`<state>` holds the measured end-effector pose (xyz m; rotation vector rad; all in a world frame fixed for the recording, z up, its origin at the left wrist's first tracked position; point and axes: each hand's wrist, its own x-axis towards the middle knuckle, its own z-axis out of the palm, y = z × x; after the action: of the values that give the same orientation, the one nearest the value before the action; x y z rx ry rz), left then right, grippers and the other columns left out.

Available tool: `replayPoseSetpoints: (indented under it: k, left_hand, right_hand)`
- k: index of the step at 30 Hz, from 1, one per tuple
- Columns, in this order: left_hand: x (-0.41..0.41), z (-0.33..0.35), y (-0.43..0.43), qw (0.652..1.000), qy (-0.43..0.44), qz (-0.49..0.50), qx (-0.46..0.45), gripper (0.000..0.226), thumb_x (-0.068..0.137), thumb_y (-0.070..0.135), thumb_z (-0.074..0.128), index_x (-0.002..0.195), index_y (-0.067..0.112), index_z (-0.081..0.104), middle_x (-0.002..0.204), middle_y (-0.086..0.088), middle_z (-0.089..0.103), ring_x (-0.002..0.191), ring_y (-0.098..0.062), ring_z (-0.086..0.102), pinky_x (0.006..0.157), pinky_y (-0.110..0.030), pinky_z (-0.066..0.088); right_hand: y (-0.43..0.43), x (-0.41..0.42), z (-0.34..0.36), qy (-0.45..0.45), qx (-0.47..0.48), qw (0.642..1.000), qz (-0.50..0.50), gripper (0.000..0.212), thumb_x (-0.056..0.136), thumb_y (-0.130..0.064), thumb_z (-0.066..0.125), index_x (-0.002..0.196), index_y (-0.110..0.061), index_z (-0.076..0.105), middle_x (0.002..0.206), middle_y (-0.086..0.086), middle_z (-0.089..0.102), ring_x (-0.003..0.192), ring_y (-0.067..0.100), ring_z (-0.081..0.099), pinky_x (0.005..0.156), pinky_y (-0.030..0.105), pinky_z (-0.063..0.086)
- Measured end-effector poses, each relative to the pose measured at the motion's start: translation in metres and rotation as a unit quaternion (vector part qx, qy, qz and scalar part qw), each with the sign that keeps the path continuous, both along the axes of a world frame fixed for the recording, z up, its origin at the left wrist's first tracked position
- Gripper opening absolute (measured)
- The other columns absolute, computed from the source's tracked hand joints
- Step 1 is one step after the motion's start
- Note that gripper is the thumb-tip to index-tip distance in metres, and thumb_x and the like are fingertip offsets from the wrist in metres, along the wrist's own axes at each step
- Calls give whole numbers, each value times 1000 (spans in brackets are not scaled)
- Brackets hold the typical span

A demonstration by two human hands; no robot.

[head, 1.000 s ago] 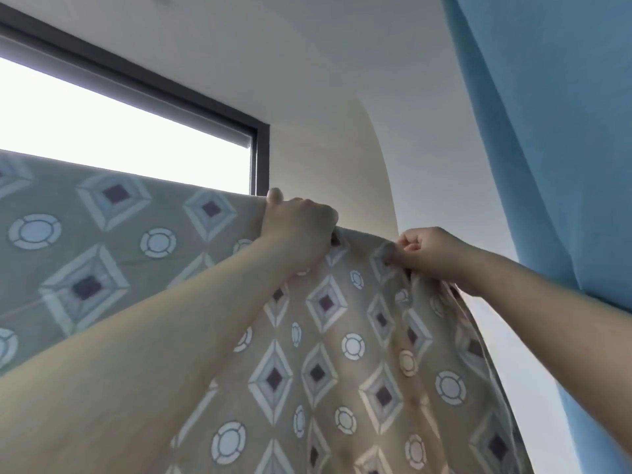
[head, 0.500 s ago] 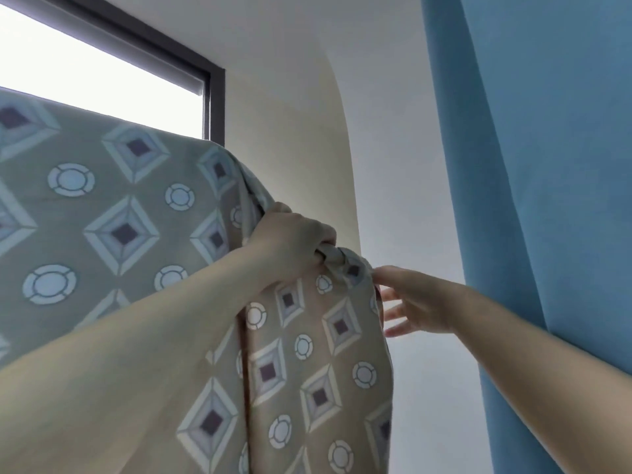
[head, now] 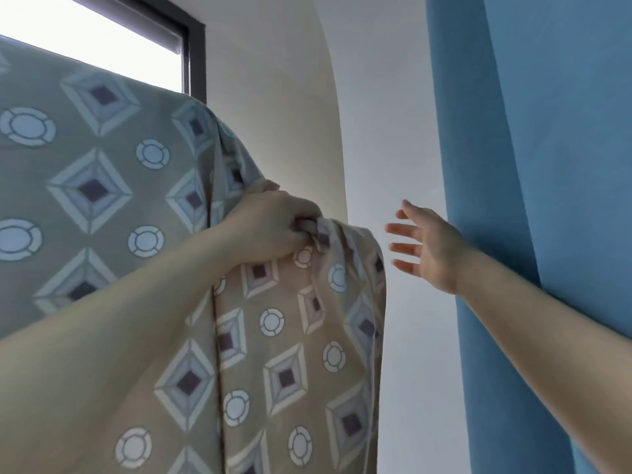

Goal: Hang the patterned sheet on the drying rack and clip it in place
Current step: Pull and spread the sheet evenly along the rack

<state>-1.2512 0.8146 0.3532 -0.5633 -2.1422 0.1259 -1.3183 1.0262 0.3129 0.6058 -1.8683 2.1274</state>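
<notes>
Left hand (head: 270,230) grips sheet (head: 102,186) (no writing).

the patterned sheet (head: 92,186) hangs draped over a high support hidden under its top fold, so the support itself cannot be made out, falling in loose folds beside the pale wall (head: 284,107).

Above me on the left a window (head: 102,32) glows with bright daylight, edged by a dark frame (head: 196,59). A pale wall (head: 273,114) curves up beside it toward the ceiling. On my right hangs a blue curtain (head: 547,165).
</notes>
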Motion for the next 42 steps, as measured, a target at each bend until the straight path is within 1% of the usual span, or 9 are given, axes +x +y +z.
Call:
replayPoseSetpoints:
  k: [5,9,14,23,29,33,36,38,42]
  left_hand:
    - [-5,2,8,999,3,-40,4,41,67,28,35,94,27,66,74,9,61,85,-10,50,89,-19,20]
    - [-7,0,2,1000,8,-17,-7,38,72,30,36,96,25,65,63,18,48,78,-8,43,89,-20,19]
    - [-5,-2,1,1000,8,-13,12,21,84,21,49,96,28,64,61,21,45,76,-6,42,99,-23,18]
    - [-2,-7,3,1000,0,-14,-15,37,70,29,32,91,33,62,68,17,52,81,-5,44,102,-25,18]
    - [0,-10,-4,999,37,5,-2,28,80,30,38,90,21,62,87,6,69,86,-15,56,94,-24,19]
    - [7,0,10,998,52,-18,-3,40,79,53,40,90,20,61,81,7,63,83,-15,55,89,-30,27]
    - [15,13,25,979,103,-156,85,23,89,34,53,94,16,66,83,3,68,82,-17,61,81,-31,42]
    - [15,16,34,962,157,-189,123,18,89,26,55,96,15,67,86,2,70,84,-18,63,81,-33,45]
    - [-1,14,34,988,93,-82,90,19,91,26,51,101,20,65,96,-1,70,95,-25,62,86,-34,41]
  right_hand:
    - [-17,18,5,88,132,983,98,17,90,-19,60,107,-18,61,97,5,65,83,17,63,64,25,53]
    - [-15,12,3,131,111,985,-37,9,87,-10,64,95,-12,67,88,7,68,77,16,64,70,26,56]
    - [-6,17,-2,101,209,961,-153,16,88,-6,50,81,-13,63,69,2,56,58,13,48,49,21,40]
    - [-9,37,-12,61,334,940,-45,15,88,-16,59,102,-21,57,95,12,64,77,20,62,58,24,49]
    - [8,20,-1,38,47,978,-199,22,88,-3,49,73,-16,56,61,4,48,51,16,42,48,21,34]
    - [31,32,28,-4,-200,976,-82,30,93,-2,36,69,-18,43,55,4,41,40,9,43,44,22,38]
    - [42,52,46,43,-303,951,-41,28,96,-5,32,76,-22,43,67,4,42,53,13,46,42,20,46]
    - [42,62,46,98,-271,956,-56,22,98,-10,38,82,-22,45,70,4,47,56,13,51,41,16,47]
    - [38,63,22,-20,42,998,33,17,93,-24,48,84,-15,59,63,3,66,51,13,62,50,20,52]
